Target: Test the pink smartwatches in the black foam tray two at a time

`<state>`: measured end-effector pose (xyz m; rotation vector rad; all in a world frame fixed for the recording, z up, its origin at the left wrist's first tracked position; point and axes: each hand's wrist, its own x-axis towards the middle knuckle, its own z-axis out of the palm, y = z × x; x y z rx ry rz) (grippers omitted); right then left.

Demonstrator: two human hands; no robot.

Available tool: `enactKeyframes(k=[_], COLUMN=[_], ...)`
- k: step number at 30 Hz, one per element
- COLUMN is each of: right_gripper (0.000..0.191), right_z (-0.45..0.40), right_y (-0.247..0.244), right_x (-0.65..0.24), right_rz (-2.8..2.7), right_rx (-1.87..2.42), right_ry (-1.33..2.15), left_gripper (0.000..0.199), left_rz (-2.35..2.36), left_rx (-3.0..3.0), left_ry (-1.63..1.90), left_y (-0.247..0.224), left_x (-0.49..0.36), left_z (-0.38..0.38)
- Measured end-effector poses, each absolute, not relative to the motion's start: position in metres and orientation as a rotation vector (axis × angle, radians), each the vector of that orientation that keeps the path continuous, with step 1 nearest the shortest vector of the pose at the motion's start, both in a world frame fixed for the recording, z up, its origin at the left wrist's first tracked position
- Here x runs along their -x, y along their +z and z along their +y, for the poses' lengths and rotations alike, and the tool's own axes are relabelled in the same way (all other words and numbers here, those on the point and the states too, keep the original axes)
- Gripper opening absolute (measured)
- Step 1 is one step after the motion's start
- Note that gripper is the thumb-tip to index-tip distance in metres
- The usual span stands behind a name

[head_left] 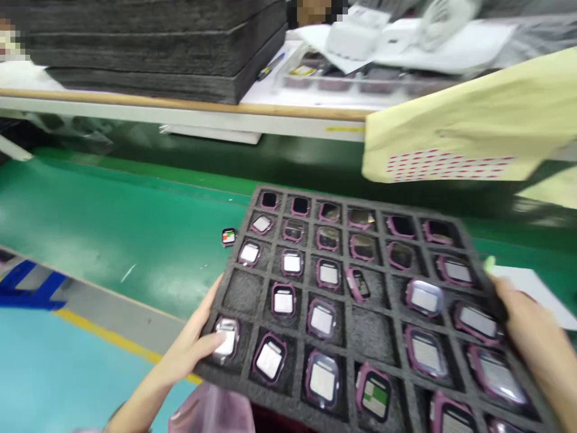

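Note:
A dark grey foam tray point(369, 329) with square compartments is held tilted above the green bench. My left hand point(196, 346) is closed on its left edge, the thumb over the rim and touching a watch face point(226, 338) in the near-left compartment. The fingers of my right hand point(523, 313) wrap round the right edge, partly hidden and blurred. Most compartments carry smartwatch faces in pink-purple frames, many with white labels; one watch point(373, 394) shows a green-and-white screen. Two compartments hold nothing. A single watch point(228, 236) lies on the bench left of the tray.
A green-topped bench point(112, 222) runs under a white shelf point(306, 123). On the shelf are a stack of dark foam trays point(148, 48), a pen point(271, 66) and a clear tray point(333, 84). Yellow sheeting point(469, 120) hangs at right; white paper point(536, 291) lies beneath.

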<state>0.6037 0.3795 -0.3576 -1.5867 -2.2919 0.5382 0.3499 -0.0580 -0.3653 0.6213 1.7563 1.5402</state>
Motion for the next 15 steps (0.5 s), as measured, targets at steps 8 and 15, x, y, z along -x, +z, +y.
enactKeyframes(k=[8,15], right_gripper=[0.041,0.036], right_z=[0.339,0.353], right_y=[-0.343,-0.318], right_x=[-0.623,-0.596], right_rz=[-2.126,-2.436], right_rx=[1.311,0.793], right_ry=[0.93,0.525], left_gripper=[0.061,0.03], left_rz=[2.104,2.514], left_rx=[-0.668,-1.352], left_ry=[1.266,0.953], left_y=[-0.383,-0.316], left_x=[-0.354,-0.291], left_z=[-0.096,0.0])
